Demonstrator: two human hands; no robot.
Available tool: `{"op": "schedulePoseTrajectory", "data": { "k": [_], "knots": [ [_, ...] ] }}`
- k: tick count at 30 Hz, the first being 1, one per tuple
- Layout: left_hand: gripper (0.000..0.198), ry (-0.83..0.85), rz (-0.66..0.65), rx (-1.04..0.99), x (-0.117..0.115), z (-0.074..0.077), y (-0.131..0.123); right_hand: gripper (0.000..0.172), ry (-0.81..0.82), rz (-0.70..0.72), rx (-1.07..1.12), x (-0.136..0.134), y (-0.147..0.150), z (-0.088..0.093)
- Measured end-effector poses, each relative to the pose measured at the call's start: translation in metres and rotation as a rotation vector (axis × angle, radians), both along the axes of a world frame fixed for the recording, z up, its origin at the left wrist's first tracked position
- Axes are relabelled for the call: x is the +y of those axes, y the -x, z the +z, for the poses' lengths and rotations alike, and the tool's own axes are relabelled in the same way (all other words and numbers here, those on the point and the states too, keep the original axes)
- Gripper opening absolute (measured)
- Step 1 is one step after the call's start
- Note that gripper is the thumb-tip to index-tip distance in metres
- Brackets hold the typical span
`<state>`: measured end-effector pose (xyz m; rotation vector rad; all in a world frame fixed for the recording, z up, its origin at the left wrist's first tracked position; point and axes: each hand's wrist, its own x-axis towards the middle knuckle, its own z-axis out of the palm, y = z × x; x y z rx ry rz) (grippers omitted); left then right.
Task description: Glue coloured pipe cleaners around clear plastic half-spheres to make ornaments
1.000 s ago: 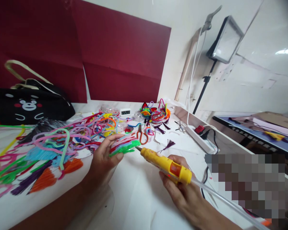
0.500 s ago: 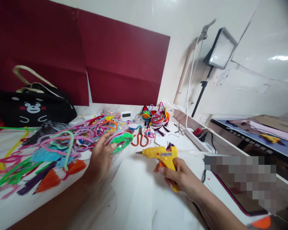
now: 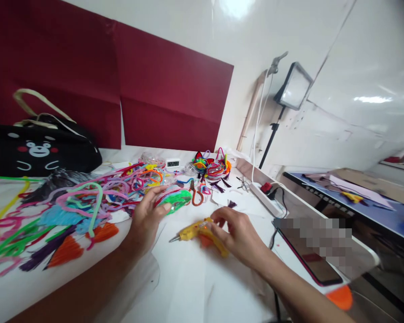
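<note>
Above the white desk [image 3: 141, 287], our left grip [image 3: 150, 213] was wrapped round the colourful craft piece [image 3: 179, 200], seemingly to steady it, while our half-curled right grip [image 3: 235, 229] touched the yellow glue gun [image 3: 193, 229], though we couldn't tell whether it held fast.

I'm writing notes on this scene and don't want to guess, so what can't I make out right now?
All in the head view:
- Green-edged craft piece: the left hand covers its near-left side.
- Yellow glue gun: the right hand hides its rear; label print is too small.
- Digital clock: digits too small.
- Smartphone: pixelated blocks cover its upper part.
- Black bear-face bag: cut off by the left edge.
</note>
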<state>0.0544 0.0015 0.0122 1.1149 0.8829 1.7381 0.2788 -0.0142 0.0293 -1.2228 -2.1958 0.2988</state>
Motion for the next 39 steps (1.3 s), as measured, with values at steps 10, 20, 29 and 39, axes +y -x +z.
{"op": "schedulePoseTrajectory", "data": {
  "k": [10, 20, 29, 39],
  "knots": [
    [0.050, -0.016, -0.105, 0.112, -0.004, -0.009, -0.003, 0.018, -0.503, 0.175, 0.123, 0.010, 0.040, 0.011],
    [0.044, -0.034, -0.137, 0.171, -0.006, -0.009, -0.004, 0.022, -0.678, 0.145, -0.086, 0.007, 0.034, 0.015],
    [0.043, -0.035, -0.076, 0.280, -0.007, -0.006, -0.005, 0.023, -0.998, 0.216, -0.514, 0.002, 0.028, 0.026],
    [0.041, -0.027, -0.064, 0.362, -0.006, -0.001, -0.006, 0.024, -0.993, 0.235, -0.672, 0.000, 0.034, 0.035]
  ]
}}
